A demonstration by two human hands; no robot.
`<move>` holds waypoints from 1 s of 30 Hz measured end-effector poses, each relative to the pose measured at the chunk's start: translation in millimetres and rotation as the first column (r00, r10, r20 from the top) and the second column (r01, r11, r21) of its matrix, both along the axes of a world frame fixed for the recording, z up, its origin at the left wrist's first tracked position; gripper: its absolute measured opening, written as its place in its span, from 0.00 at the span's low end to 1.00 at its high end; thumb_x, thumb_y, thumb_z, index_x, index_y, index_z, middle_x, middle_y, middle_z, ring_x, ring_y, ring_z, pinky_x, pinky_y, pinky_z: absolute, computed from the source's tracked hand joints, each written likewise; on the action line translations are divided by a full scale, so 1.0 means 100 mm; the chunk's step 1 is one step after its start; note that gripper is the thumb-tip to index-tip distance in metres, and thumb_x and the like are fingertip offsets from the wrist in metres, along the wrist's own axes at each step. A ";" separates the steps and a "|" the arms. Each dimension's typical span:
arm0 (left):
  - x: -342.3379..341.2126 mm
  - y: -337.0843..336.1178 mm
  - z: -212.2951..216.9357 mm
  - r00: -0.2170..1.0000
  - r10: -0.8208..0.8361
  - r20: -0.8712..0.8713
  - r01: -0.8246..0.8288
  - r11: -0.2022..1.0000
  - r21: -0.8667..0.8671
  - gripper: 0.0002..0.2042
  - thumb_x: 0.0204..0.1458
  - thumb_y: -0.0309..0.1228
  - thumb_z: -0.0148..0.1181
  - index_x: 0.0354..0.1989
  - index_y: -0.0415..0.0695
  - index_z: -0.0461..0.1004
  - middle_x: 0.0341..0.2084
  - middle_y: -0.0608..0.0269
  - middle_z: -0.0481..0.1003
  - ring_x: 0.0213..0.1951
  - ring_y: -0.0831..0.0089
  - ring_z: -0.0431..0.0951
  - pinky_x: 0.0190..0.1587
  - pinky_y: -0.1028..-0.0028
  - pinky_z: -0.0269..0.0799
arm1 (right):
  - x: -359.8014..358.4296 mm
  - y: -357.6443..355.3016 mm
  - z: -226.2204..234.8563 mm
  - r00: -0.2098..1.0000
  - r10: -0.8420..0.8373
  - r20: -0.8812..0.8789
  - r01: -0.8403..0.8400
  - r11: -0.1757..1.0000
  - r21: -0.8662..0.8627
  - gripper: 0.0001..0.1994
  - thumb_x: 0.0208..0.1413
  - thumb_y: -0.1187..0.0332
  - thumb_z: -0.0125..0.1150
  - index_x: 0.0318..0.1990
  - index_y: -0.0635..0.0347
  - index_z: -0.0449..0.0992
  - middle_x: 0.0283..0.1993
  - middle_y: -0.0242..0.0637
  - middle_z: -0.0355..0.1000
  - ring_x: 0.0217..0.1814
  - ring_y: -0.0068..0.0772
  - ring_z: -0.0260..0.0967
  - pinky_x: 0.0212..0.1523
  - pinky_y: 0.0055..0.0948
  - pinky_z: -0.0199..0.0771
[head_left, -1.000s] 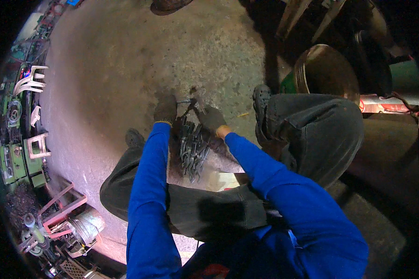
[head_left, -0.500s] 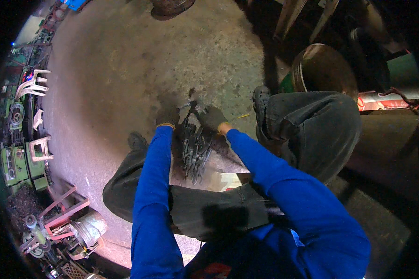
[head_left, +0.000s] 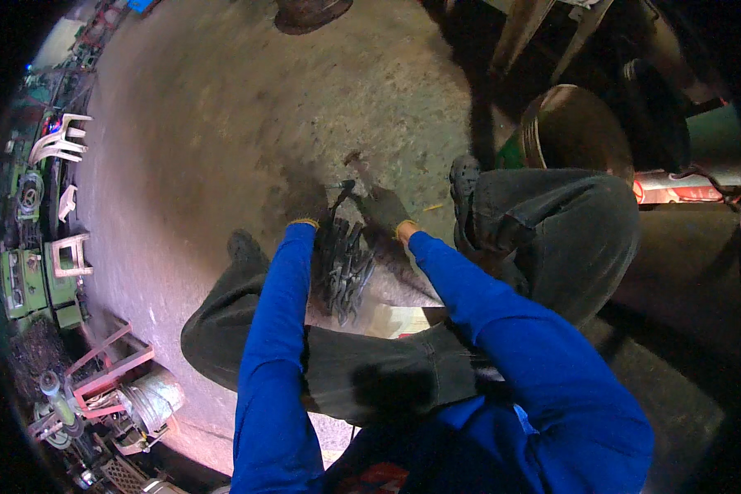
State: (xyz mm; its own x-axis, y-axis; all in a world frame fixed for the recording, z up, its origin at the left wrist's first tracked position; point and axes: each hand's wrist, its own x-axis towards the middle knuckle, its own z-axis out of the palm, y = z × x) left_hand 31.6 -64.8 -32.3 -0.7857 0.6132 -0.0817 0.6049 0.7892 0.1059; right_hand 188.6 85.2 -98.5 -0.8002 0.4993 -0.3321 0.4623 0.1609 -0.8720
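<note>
My left hand, in a dark glove with a yellow cuff, is closed on a thin metal piece whose dark end points right. My right hand, gloved likewise, is wrapped round a hammer; its small brownish head lies beyond the fingers, up and left, and looks blurred. Below and between my hands, a pile of dark metal pieces, long and hooked, lies on the floor between my legs. The fingers are dark, and their exact hold is hard to make out.
A large open bucket stands beyond my right knee. A pale flat sheet lies by my shin, and a small yellow stick near my right shoe. White plastic chairs and green machinery line the left; a round rusty object sits far ahead.
The hammer and my right hand have shifted slightly right in the picture. My left hand has shifted slightly right too, and the metal piece's dark end now shows between the hands.
</note>
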 end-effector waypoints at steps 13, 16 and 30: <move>-0.07 -0.03 0.00 0.940 0.180 0.290 -0.164 0.983 -0.078 0.20 0.62 0.31 0.48 0.57 0.38 0.79 0.61 0.36 0.74 0.66 0.39 0.70 0.77 0.45 0.46 | 0.01 -0.29 0.31 0.998 0.022 0.054 -0.022 1.000 -0.008 0.29 0.59 0.44 0.61 0.43 0.69 0.81 0.45 0.65 0.79 0.51 0.70 0.76 0.51 0.56 0.74; -0.08 0.01 -0.09 0.980 0.068 0.186 -0.067 0.998 -0.010 0.19 0.62 0.32 0.49 0.54 0.39 0.81 0.57 0.37 0.77 0.64 0.40 0.73 0.75 0.46 0.54 | 0.07 -0.25 0.25 0.996 0.059 0.064 -0.059 0.998 -0.001 0.29 0.60 0.45 0.61 0.44 0.69 0.81 0.46 0.65 0.79 0.52 0.71 0.75 0.52 0.56 0.74; -0.04 -0.18 -0.12 0.961 0.100 0.257 -0.110 0.994 0.024 0.13 0.62 0.36 0.56 0.48 0.43 0.81 0.49 0.40 0.80 0.57 0.42 0.77 0.64 0.49 0.67 | 0.08 -0.33 0.53 0.973 -0.014 0.230 0.003 0.999 0.048 0.25 0.61 0.49 0.61 0.46 0.67 0.80 0.49 0.65 0.78 0.54 0.69 0.76 0.53 0.55 0.75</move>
